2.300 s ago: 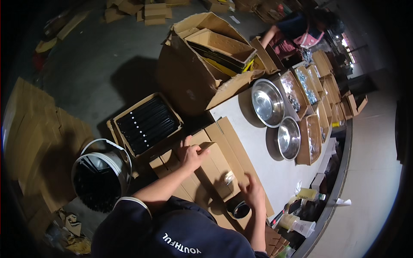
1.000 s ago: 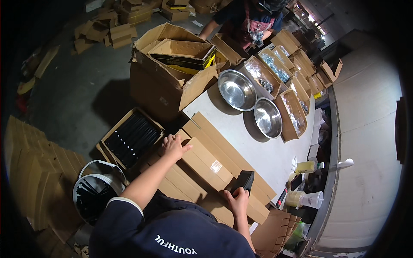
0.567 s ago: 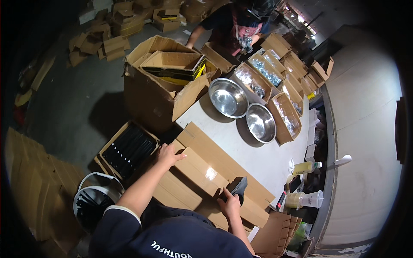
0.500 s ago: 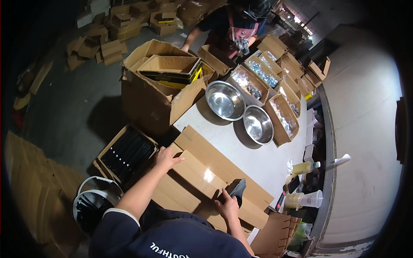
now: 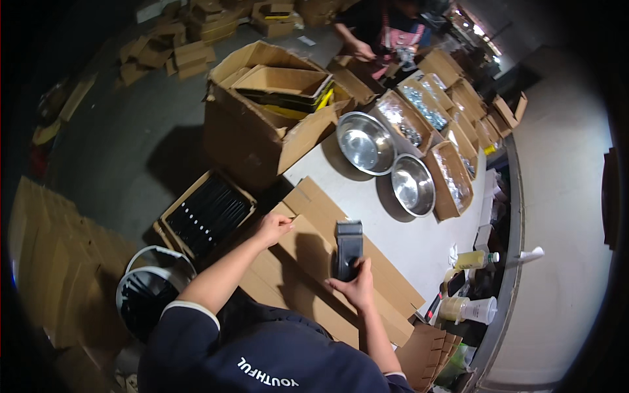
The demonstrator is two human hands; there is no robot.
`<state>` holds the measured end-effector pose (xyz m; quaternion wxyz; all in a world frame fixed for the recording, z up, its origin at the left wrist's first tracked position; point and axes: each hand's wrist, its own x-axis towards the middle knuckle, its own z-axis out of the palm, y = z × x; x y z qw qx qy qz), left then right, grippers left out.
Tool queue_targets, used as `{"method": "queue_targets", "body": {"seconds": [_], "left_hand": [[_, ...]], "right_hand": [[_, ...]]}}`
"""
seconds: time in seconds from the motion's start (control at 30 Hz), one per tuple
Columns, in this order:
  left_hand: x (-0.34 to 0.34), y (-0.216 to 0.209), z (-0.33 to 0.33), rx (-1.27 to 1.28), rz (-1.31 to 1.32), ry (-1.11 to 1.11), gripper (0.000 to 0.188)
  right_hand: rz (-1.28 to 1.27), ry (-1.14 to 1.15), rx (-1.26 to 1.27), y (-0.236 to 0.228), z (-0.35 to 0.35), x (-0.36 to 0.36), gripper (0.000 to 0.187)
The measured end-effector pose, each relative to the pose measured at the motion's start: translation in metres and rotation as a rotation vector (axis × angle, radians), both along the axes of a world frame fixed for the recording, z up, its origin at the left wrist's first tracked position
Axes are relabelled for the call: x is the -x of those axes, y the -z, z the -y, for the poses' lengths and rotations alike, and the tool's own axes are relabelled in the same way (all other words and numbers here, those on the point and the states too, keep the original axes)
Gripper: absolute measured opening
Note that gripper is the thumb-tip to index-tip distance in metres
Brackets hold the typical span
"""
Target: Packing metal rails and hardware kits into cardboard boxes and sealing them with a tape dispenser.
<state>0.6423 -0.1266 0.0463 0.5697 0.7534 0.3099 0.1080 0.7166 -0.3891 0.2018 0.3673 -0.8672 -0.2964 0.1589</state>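
Observation:
A long flat brown cardboard carton point(image 5: 334, 262) lies across the near part of the white table. At its upper left end my left hand point(image 5: 274, 229) is closed, thumb and fingers pinched on the carton's edge. My right hand point(image 5: 357, 287) grips the lower end of a black, block-shaped tool point(image 5: 349, 249), which looks like a tape dispenser. This tool is held upright over the carton's far flap, and its shadow falls on the cardboard. What lies under my right palm is hidden.
Two steel bowls point(image 5: 367, 145) stand on the white table point(image 5: 367, 209), beside boxes of small bagged parts point(image 5: 452, 183). To the left are a box of black strips point(image 5: 209, 213), a white bucket point(image 5: 149, 288) and a large carton point(image 5: 242, 137). A co-worker point(image 5: 386, 39) stands beyond. Bottles and cups point(image 5: 468, 308) sit right.
My right hand has lifted the black tool off the carton and turned it upright. My left hand's fingers have closed at the carton's edge. The whole view has shifted slightly.

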Motion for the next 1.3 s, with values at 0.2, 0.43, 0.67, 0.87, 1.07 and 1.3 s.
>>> {"method": "queue_targets", "body": {"seconds": [0.2, 0.43, 0.67, 0.87, 1.07, 1.3], "left_hand": [[-0.009, 0.026, 0.004, 0.134, 0.287, -0.071, 0.021], [0.025, -0.057, -0.025, 1.303, 0.347, -0.082, 0.038], [0.009, -0.045, -0.008, 0.703, 0.252, -0.059, 0.028], [-0.001, 0.003, -0.007, 0.420, 0.185, -0.197, 0.025], [0.000, 0.034, -0.001, -0.356, 0.045, -0.025, 0.017], [-0.006, -0.019, 0.015, -0.005, -0.067, 0.015, 0.044]], "right_hand": [[-0.184, -0.448, -0.124, 0.040, -0.070, -0.037, 0.081], [-0.092, -0.602, -0.123, 0.023, -0.096, -0.046, 0.077], [-0.054, -0.710, 0.018, -0.003, -0.086, -0.050, 0.082], [-0.060, -0.664, 0.317, -0.027, -0.025, -0.055, 0.080], [0.024, -0.667, 0.556, -0.040, -0.052, -0.044, 0.077], [0.017, -0.672, 0.720, -0.043, -0.066, -0.056, 0.076]]}}
